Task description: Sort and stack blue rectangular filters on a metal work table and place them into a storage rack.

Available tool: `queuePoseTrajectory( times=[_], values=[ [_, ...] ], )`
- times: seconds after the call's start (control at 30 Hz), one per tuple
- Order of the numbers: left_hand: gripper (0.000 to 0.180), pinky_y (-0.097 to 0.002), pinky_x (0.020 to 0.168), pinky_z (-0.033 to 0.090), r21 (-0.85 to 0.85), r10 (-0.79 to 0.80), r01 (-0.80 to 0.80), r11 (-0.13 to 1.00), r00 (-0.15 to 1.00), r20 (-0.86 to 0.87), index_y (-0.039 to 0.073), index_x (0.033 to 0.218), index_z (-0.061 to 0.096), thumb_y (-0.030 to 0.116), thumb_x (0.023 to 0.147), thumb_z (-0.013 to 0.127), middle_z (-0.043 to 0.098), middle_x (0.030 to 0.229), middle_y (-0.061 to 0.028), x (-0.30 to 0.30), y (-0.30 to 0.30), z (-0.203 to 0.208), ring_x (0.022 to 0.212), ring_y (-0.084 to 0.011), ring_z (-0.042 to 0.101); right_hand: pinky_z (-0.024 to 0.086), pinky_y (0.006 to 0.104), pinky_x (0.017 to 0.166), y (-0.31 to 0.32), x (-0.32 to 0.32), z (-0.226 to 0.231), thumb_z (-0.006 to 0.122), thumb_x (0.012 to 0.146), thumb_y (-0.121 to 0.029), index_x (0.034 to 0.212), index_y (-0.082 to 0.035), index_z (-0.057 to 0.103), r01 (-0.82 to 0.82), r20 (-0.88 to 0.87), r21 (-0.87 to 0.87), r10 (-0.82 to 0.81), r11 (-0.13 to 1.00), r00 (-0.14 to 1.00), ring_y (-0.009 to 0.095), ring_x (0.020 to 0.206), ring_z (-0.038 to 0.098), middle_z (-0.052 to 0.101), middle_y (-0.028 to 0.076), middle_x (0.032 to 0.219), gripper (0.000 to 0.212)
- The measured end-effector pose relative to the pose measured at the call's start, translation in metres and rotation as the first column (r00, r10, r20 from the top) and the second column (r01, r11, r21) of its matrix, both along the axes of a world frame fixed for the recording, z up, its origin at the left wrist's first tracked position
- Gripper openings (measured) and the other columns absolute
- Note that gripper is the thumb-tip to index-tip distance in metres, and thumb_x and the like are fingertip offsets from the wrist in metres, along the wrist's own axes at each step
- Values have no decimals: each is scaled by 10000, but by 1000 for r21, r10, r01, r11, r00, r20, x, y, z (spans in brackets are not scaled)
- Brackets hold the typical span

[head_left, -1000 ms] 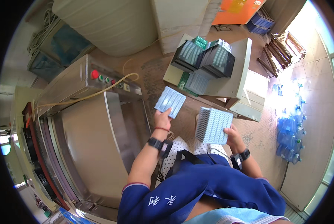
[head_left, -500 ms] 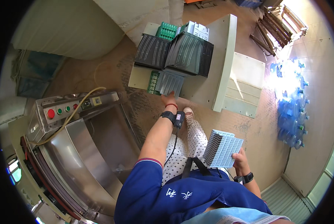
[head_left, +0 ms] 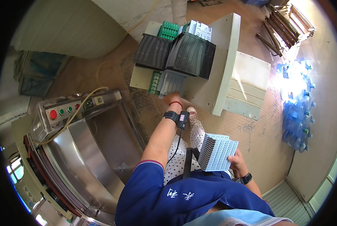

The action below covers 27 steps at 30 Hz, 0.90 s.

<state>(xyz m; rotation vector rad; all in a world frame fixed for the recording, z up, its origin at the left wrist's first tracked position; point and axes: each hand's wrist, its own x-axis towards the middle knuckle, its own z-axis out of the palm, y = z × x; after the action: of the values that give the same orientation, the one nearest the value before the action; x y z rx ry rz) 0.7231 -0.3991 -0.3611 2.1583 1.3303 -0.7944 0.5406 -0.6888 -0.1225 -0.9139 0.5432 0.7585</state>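
Note:
My right hand (head_left: 237,161) grips the right edge of a stack of light blue slotted panels (head_left: 218,152), which look like blank circuit boards. The stack is held tilted in front of my waist, its layers fanned at the left side. My left arm reaches forward to the bench, and my left hand (head_left: 173,98) is at the near edge of a pile of grey slotted panels (head_left: 171,83). Its fingers are mostly out of sight there, so their grip does not show. Green circuit boards (head_left: 154,82) lie just left of that pile.
Two black stacks of sheets (head_left: 191,54) stand on the pale bench (head_left: 202,92), with green (head_left: 168,30) and white panels (head_left: 198,30) behind. A steel machine with coloured buttons (head_left: 76,113) is at the left. Blue water bottles (head_left: 296,116) and brown racks (head_left: 285,26) are at the right.
My right hand has brought the light blue stack slightly left and nearer my body. My left hand has stayed by the grey pile, its fingers now less visible.

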Motion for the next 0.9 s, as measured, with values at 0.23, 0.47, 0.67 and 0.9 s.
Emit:
queuePoseTrajectory(
  times=[0.23, 0.47, 0.67, 0.9],
  values=[
    [765, -375, 870, 469, -171, 753, -755, 634, 652, -85, -111, 1206, 283, 200, 670, 731, 498, 1168, -265, 1, 1, 47, 1040, -335, 552, 499, 339, 839, 0, 3, -1, 748, 656, -246, 1217, 53, 434, -14, -19, -24, 14, 1000, 1000, 211, 955, 611, 594, 127, 1094, 709],
    [644, -331, 878, 408, -804, 863, -464, 372, 492, 115, -124, 1204, 380, 94, 689, 699, 527, 1204, -171, 3, 1, 13, 1034, -249, 519, 501, 343, 836, -1, 2, -3, 748, 654, -249, 1215, 56, 436, -21, -34, -31, 20, 999, 999, 215, 949, 613, 595, 132, 1090, 710],
    [633, -388, 920, 371, -763, 839, -511, 396, 539, 74, -78, 1219, 368, 47, 690, 694, 483, 1237, -160, -2, 10, -8, 1092, -260, 481, 501, 347, 837, 5, 5, 0, 743, 660, -244, 1211, 63, 438, -22, -27, -20, 21, 1000, 999, 221, 948, 615, 597, 138, 1088, 701],
    [627, -447, 932, 382, -917, 859, -305, 259, 506, 75, 0, 1284, 360, 154, 771, 687, 463, 1200, -121, -72, 31, 48, 1122, -254, 460, 492, 350, 852, 14, 11, -2, 746, 659, -243, 1220, 66, 431, -39, -32, 0, 39, 999, 999, 223, 966, 609, 592, 143, 1103, 714]
  ],
)
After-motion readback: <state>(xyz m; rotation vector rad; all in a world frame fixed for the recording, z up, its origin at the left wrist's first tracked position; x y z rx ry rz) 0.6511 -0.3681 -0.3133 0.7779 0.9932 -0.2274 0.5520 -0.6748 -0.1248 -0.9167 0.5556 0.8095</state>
